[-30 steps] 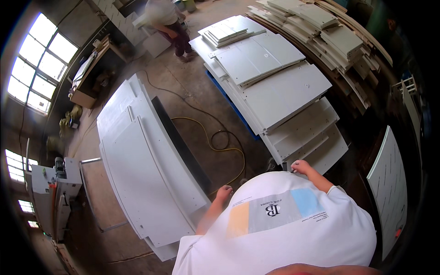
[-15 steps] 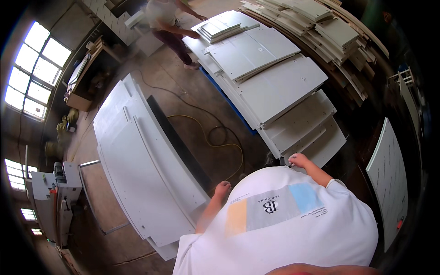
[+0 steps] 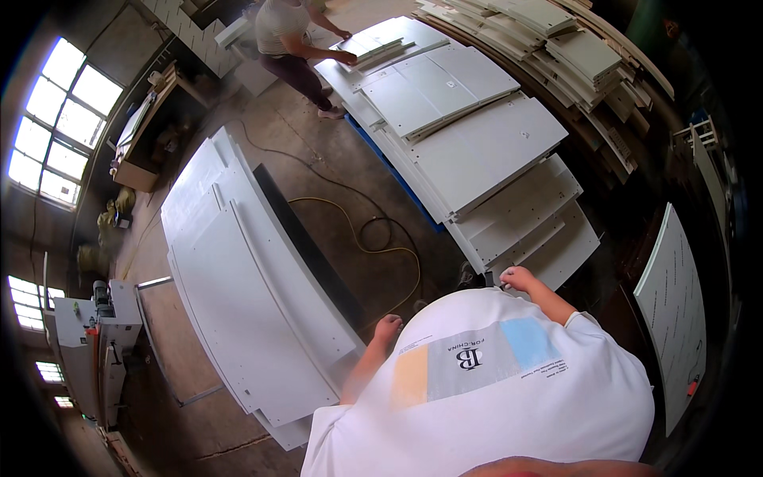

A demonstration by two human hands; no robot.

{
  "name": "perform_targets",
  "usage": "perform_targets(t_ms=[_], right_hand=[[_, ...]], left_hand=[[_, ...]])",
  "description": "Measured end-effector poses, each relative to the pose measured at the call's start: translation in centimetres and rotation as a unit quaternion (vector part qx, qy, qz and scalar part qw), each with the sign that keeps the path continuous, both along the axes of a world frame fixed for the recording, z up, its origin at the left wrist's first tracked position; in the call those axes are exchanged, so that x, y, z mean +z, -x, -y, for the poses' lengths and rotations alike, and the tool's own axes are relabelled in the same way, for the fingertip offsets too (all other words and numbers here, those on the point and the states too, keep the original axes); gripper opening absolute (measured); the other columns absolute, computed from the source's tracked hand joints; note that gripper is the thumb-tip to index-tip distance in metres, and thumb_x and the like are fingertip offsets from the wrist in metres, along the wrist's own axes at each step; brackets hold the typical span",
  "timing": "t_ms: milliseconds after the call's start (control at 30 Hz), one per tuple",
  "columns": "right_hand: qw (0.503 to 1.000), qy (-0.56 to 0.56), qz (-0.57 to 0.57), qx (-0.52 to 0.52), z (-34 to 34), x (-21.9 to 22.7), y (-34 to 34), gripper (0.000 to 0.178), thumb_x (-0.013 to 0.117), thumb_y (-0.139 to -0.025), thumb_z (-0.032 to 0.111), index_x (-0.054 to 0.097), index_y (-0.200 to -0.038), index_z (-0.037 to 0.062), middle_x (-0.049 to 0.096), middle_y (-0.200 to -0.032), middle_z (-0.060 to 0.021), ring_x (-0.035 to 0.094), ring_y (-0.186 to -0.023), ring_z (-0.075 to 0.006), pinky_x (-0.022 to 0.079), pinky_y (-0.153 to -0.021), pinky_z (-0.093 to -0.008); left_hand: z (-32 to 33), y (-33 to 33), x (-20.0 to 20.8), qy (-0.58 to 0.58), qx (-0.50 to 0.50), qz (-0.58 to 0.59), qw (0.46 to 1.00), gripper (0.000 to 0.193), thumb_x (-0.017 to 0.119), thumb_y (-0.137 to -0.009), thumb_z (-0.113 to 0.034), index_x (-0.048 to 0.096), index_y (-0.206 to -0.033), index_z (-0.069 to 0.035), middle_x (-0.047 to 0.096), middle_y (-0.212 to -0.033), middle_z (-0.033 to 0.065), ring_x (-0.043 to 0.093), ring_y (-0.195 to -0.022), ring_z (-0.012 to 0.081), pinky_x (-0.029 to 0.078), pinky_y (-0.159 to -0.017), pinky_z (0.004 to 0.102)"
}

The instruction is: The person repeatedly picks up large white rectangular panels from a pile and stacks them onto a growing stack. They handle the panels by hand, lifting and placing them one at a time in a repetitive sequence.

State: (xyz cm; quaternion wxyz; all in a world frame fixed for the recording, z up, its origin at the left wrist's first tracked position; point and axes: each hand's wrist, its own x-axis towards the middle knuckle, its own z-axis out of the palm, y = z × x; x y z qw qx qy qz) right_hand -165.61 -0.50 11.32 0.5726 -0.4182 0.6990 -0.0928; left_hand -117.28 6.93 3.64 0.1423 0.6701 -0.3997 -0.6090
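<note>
Bright paned window point(image 3: 63, 119), with a brown workbench point(image 3: 137, 176) nearby.

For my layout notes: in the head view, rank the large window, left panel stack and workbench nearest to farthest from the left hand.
1. Left panel stack, just left of the left hand.
2. Workbench, farther off, upper left.
3. Large window, beyond, far upper left.

Hose point(image 3: 389, 251) is lying between left panel stack point(image 3: 246, 294) and right panel stack point(image 3: 493, 155). Co-worker point(image 3: 280, 33) is standing at right panel stack's far end.
</note>
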Motion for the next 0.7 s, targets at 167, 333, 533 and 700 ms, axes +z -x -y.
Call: perform_targets(t_ms=[167, 333, 533, 700], right_hand=[[1.000, 0.007, 0.007, -0.003, 0.1, 0.5, -0.2, 0.022, 0.067, -0.082, 0.025, 0.069, -0.090, 0.0041, 0.070, -0.080, -0.0052, 0.066, -0.068, -0.0140, 0.053, -0.064, -0.0287], [1.000, 0.007, 0.011, -0.009, 0.0, 1.1, -0.3, 0.022, 0.067, -0.082, 0.025, 0.069, -0.089, 0.0033, 0.070, -0.081, -0.0057, 0.067, -0.069, -0.0144, 0.053, -0.065, -0.0293], [1.000, 0.002, 0.007, -0.020, -0.6, 1.4, -0.3, 0.023, 0.067, -0.082, 0.025, 0.069, -0.089, 0.0027, 0.070, -0.082, -0.0060, 0.067, -0.069, -0.0147, 0.054, -0.066, -0.0294], [0.999, 0.005, 0.016, -0.028, -1.0, 1.3, -0.3, 0.024, 0.067, -0.082, 0.025, 0.069, -0.089, 0.0025, 0.070, -0.082, -0.0059, 0.067, -0.069, -0.0147, 0.053, -0.066, -0.0291]], left_hand=[[0.3, 0.5, 1.9, -0.002, -0.002, 0.012, 1.000, 0.026, 0.060, -0.087, -0.018, 0.065, -0.106, 0.001, 0.069, -0.087, 0.0103, 0.065, -0.077, 0.0171, 0.052, -0.070, 0.0295], [0.2, 0.3, 0.9, -0.014, 0.022, -0.011, 1.000, 0.026, 0.060, -0.087, -0.017, 0.066, -0.105, 0.001, 0.069, -0.087, 0.0101, 0.065, -0.077, 0.0170, 0.051, -0.070, 0.0294], [0.1, 0.3, 0.6, -0.006, 0.004, -0.002, 1.000, 0.025, 0.060, -0.087, -0.017, 0.066, -0.105, 0.001, 0.069, -0.087, 0.0101, 0.065, -0.077, 0.0172, 0.051, -0.071, 0.0293], [0.6, 0.7, 2.7, 0.010, -0.027, 0.033, 0.999, 0.025, 0.060, -0.087, -0.017, 0.065, -0.105, 0.000, 0.069, -0.086, 0.0100, 0.065, -0.077, 0.0173, 0.052, -0.071, 0.0296]])
